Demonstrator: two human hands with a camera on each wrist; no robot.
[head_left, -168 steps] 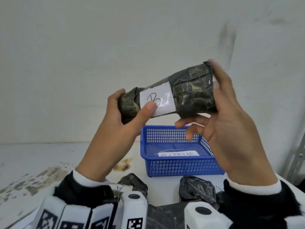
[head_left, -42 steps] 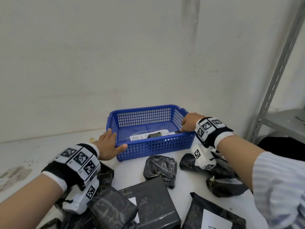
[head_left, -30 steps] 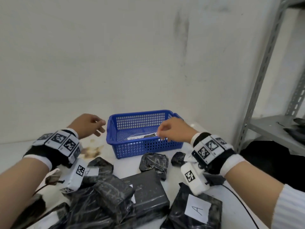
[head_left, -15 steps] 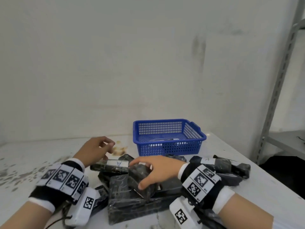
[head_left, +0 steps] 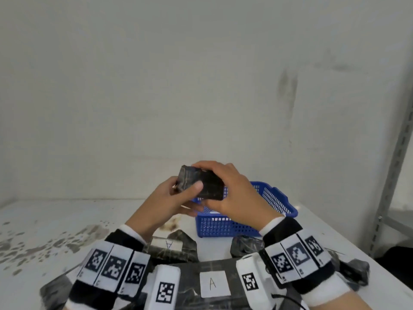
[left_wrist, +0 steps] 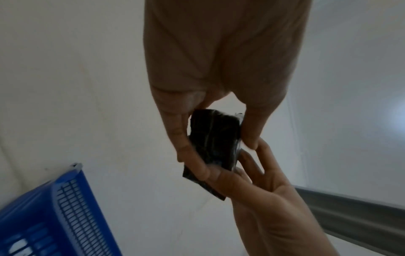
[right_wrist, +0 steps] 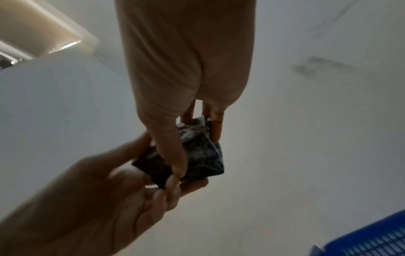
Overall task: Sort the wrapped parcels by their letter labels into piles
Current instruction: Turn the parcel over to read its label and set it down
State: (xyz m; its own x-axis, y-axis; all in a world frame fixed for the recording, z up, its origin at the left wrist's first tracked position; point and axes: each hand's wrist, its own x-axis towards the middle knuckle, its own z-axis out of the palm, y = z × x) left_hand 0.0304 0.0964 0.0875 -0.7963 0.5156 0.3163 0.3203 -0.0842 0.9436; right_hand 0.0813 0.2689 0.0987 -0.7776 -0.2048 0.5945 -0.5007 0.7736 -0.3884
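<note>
Head view: both hands held one small black parcel (head_left: 202, 184) up above the blue basket (head_left: 277, 203).
Left hand (head_left: 166, 203) and right hand (head_left: 232, 190) gripped it; no letter showed, so turning it seemed next.

The head view looks forward and down from above the person's forearms, across the white speckled table (head_left: 55, 224) to the pale wall, taking in both hands from behind. The left wrist view looks along the left hand (left_wrist: 219, 72), close up, toward the wall. The right wrist view does likewise along the right hand (right_wrist: 186, 69). All 3 views share the small black plastic-wrapped parcel (head_left: 201, 185) and the blue plastic mesh basket (head_left: 277, 204); each wrist view also catches the opposite hand.
</note>
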